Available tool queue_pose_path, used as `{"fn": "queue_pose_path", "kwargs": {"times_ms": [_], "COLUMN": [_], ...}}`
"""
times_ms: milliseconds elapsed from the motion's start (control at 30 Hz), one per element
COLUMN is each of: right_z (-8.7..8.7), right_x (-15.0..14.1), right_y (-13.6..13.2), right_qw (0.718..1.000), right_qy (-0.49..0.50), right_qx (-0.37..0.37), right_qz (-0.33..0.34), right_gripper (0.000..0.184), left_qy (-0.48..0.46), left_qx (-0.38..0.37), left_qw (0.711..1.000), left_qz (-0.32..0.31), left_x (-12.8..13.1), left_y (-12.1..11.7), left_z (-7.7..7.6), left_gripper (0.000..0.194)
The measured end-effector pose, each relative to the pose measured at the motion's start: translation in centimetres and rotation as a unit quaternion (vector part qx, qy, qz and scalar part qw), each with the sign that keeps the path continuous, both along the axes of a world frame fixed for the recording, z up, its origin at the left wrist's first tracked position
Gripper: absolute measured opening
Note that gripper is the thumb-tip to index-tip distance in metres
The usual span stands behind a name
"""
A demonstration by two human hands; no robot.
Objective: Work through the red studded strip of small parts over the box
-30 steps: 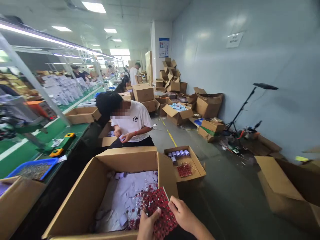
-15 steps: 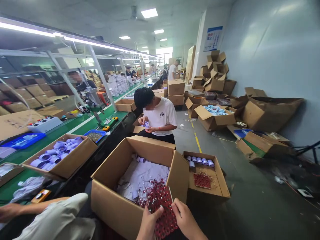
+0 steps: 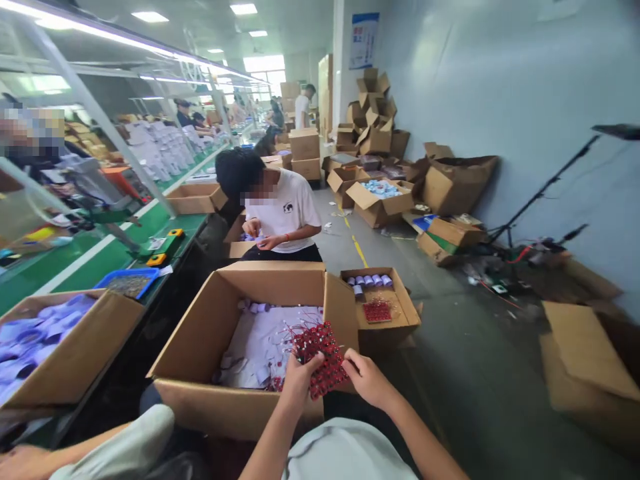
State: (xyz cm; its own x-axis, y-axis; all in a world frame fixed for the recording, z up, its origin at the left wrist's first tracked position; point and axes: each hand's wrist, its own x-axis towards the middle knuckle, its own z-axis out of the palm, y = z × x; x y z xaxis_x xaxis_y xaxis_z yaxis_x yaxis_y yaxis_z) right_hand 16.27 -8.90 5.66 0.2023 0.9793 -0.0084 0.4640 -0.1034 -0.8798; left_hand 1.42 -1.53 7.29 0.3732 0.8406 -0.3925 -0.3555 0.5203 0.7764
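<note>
Red board in two hands, beside open carton

Left hand (image 3: 299, 375): thumb over the face of one red board (image 3: 327, 368), fingers closed on its left part. Right hand (image 3: 369, 379): thumb and fingers narrow, at the board's right edge; anything pinched between them is too small to tell. Both forearms reach forward from the bottom edge, angled inward. Board tilted, thin wires fanning from its upper left, near the right side of one large carton (image 3: 230, 399). Inside carton: white sheet (image 3: 250, 340), purple pieces; count unclear.

Bottom left: another person's forearm (image 3: 65, 455), pale sleeve.

Left: one box of purple rings (image 3: 107, 347), heaped, not countable. Beyond it on the green counter (image 3: 193, 230): one blue tray (image 3: 147, 289) of small parts, two yellow blocks.

Right, past the carton: one shallow box (image 3: 403, 319) with six purple cylinders (five in a row, one in front) and one red board, lying flat.

Farther: one seated co-worker (image 3: 287, 210), white shirt, both hands at a small purple piece (image 3: 261, 243).
</note>
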Motion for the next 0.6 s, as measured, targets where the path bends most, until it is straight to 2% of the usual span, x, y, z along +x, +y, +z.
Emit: {"fn": "queue_pose_path", "kwargs": {"times_ms": [100, 233, 333, 467, 600], "right_z": [-0.3, -2.0, -3.5, -4.8, -4.5], "right_x": [0.0, -0.6, -0.6, 1.6, 3.9], "right_y": [-1.3, -3.2, -4.2, -6.0, -7.4], "right_qw": [0.999, 0.978, 0.955, 0.921, 0.899], "right_qy": [-0.032, -0.147, -0.206, -0.222, -0.213], "right_qx": [0.013, 0.059, 0.059, 0.032, 0.015], "right_qz": [-0.023, -0.134, -0.207, -0.317, -0.383], "right_gripper": [0.033, 0.033, 0.034, 0.035, 0.028], "left_qy": [0.001, 0.002, -0.002, -0.009, 0.001], "left_qx": [-0.003, 0.0, 0.007, -0.014, -0.046], "left_qw": [0.999, 0.995, 0.992, 0.992, 0.986], "left_qz": [-0.053, -0.101, -0.124, -0.127, -0.159], "left_x": [0.6, 2.5, 4.0, 4.7, 4.1], "left_y": [0.3, -0.4, -0.9, -0.6, 0.3], "left_z": [0.0, -0.5, -1.2, -1.7, -1.3], "left_gripper": [0.049, 0.045, 0.043, 0.048, 0.045]}}
